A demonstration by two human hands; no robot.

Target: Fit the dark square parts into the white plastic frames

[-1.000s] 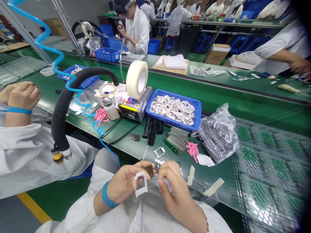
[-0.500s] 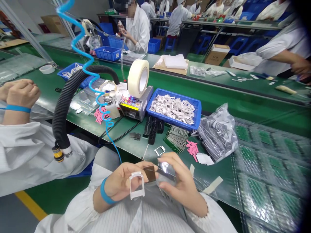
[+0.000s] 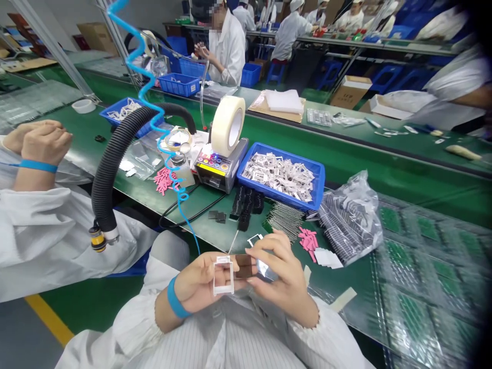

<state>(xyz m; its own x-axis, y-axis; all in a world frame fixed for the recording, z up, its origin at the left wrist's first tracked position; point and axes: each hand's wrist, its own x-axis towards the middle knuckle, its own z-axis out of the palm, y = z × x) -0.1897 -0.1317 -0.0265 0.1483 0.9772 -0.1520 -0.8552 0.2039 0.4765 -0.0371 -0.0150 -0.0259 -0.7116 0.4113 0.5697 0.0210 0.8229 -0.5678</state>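
Observation:
My left hand [image 3: 196, 284] is closed, palm up, around a white plastic frame [image 3: 223, 291] with a rectangular opening. A small dark brown rectangular plate [image 3: 243, 266] lies across the fingers of the same hand, just right of the frame. My right hand [image 3: 282, 274] has its thumb and fingertips at the plate's right edge, curled as in a pinch. Shiny clear film [image 3: 266, 270] shows behind the right fingers; whether they touch it I cannot tell. Another white frame [image 3: 254, 239] lies on the bench beyond, partly covered by my right hand.
A blue bin [image 3: 282, 201] of white frames stands beside a tape dispenser [image 3: 215, 177]. Pink strips [image 3: 308, 244], white cards [image 3: 328, 258], dark stacked parts [image 3: 246, 210] and a plastic bag [image 3: 351, 220] lie nearby. Trays of green boards [image 3: 418, 266] are right; a black hose [image 3: 100, 189] and co-worker's hands [image 3: 46, 143] left.
My right hand has moved left and closed its fingers onto the plate's edge. My left hand has tilted the white frame and raised it slightly. The view has shifted a little.

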